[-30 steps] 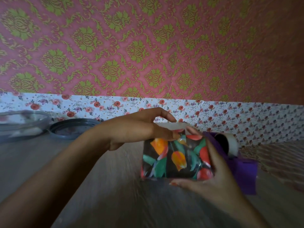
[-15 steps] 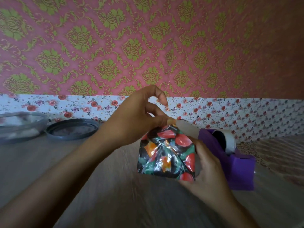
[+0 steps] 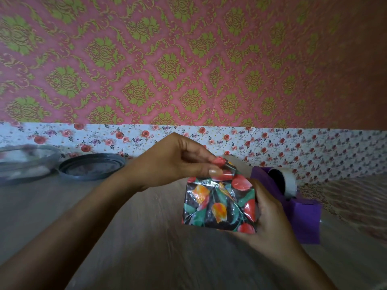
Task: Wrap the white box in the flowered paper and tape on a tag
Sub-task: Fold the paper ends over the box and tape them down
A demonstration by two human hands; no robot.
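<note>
Fingers (image 3: pixel 212 171) of the left hand (image 3: pixel 173 162) pinch the flowered paper's (image 3: pixel 219 208) top flap; the right hand (image 3: pixel 272 214) grasps the box (image 3: pixel 209 218) (fully covered) toward the tabletop's (image 3: pixel 136 237) right edge.

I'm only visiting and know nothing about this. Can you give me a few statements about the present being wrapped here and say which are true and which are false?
1. The left hand pinches a flap of the flowered paper at the top of the box. True.
2. The right hand lies flat on the table, away from the box. False: it holds the box at its right side.
3. A purple tape dispenser stands just behind the right hand. True.
4. The dispenser has no tape in it. False: a roll of tape sits in it.
5. A dark round lid lies on the table to the left. True.
</note>
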